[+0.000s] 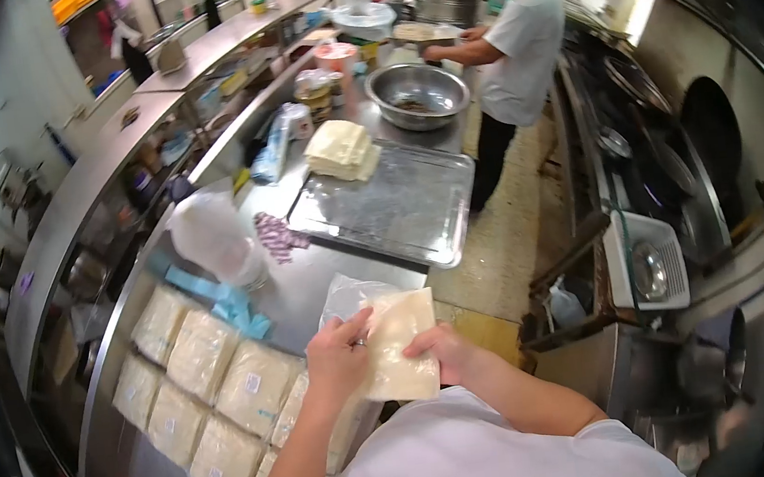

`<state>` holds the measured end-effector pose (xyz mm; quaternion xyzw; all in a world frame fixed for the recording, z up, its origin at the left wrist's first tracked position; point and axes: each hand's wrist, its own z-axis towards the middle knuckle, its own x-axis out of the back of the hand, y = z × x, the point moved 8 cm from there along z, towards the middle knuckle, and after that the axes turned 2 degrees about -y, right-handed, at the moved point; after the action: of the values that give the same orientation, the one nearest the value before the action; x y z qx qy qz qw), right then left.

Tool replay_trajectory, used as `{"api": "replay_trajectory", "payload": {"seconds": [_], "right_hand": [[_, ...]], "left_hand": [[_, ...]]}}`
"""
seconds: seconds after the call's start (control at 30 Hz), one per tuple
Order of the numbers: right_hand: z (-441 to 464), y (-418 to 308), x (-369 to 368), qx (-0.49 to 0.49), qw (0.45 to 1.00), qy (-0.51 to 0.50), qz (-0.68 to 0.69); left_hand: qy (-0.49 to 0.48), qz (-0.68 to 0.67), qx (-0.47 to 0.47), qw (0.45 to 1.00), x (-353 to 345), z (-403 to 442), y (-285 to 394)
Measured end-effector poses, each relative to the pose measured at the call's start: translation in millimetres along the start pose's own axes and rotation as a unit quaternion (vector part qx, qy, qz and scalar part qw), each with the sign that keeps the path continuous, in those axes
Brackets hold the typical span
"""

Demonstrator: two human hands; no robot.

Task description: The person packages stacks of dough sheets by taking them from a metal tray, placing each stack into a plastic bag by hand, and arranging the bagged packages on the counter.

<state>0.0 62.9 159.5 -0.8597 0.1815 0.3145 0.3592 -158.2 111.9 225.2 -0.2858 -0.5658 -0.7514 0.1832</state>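
Close to my body I hold a stack of pale, square, thin sheets (pixel 401 345), which look like dough wrappers. My left hand (pixel 337 352) grips its left side, fingers curled at the upper edge. My right hand (pixel 442 352) is closed on the right side, thumb on the front face. Clear plastic wrapping (pixel 348 294) shows behind the stack, by my left fingers; whether it still encloses part of it I cannot tell. Below and left, several sealed packs (pixel 250 385) of similar sheets lie in rows. A loose pile of the sheets (pixel 339 149) sits on the metal tray (pixel 397 204).
On the steel table (pixel 298 286) are a white plastic bag (pixel 212 234), blue plastic strips (pixel 219 299) and a patterned cloth (pixel 280 236). Beyond the tray stands a metal bowl (pixel 418 93). A person in white (pixel 526 52) works behind it. Stoves and a white basket (pixel 649 265) line the right.
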Motion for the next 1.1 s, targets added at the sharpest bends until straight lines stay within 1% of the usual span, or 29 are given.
{"api": "replay_trajectory", "payload": {"seconds": [0.03, 0.1, 0.13, 0.23, 0.3, 0.33, 0.43, 0.5, 0.53, 0.6, 0.63, 0.73, 0.83, 0.93, 1.0, 1.03, 1.07, 1.1], "right_hand": [[8, -2, 2, 0.000, 1.000, -0.004, 0.021], [30, -1, 12, -0.003, 0.998, -0.020, 0.064], [40, -1, 13, 0.007, 0.998, -0.020, 0.062], [70, -4, 18, 0.044, 0.998, -0.017, 0.049], [95, -7, 29, 0.079, 0.996, -0.009, 0.032], [109, -7, 36, 0.076, 0.996, 0.009, 0.036], [136, -10, 50, 0.062, 0.995, 0.062, 0.050], [150, -17, 51, 0.050, 0.993, 0.087, 0.057], [153, -26, 45, 0.074, 0.994, 0.075, 0.003], [149, -37, 38, 0.122, 0.986, 0.050, -0.104], [155, -37, 40, 0.123, 0.986, 0.038, -0.109], [161, -36, 32, 0.100, 0.987, -0.004, -0.129], [163, -22, 23, 0.079, 0.982, -0.027, -0.171], [177, 4, 24, 0.047, 0.985, -0.066, -0.151], [194, 31, 48, -0.056, 0.989, -0.135, 0.005], [198, 32, 55, -0.096, 0.982, -0.159, 0.045], [202, 33, 61, -0.136, 0.971, -0.181, 0.081], [207, 25, 64, -0.163, 0.964, -0.195, 0.078]], "left_hand": [[0.004, 0.008, 0.003, 1.000, -1, -5, -7], [0.039, 0.016, 0.043, 0.998, 1, -13, -27], [0.057, 0.020, 0.062, 0.996, 0, -17, -37], [0.093, 0.110, 0.127, 0.981, -17, -31, -74], [0.049, 0.060, 0.210, 0.975, -30, -32, -86], [0.026, 0.034, 0.248, 0.968, -38, -30, -89], [0.007, 0.039, 0.227, 0.973, -54, -16, -62], [-0.018, 0.068, 0.246, 0.967, -54, -6, -53], [-0.030, 0.083, 0.253, 0.963, -53, 3, -51], [0.034, 0.078, 0.225, 0.971, -38, 24, -61], [0.065, 0.076, 0.212, 0.972, -30, 34, -64], [0.113, 0.019, 0.187, 0.976, -26, 70, -60], [0.178, 0.029, 0.120, 0.976, -40, 99, -70], [0.014, 0.128, 0.082, 0.988, -71, 110, -61], [-0.001, 0.090, 0.044, 0.995, -80, 100, -44], [-0.009, 0.071, 0.025, 0.997, -84, 91, -34], [0.066, 0.080, 0.053, 0.993, -70, 81, -30], [0.140, 0.088, 0.079, 0.983, -56, 68, -26]]}}
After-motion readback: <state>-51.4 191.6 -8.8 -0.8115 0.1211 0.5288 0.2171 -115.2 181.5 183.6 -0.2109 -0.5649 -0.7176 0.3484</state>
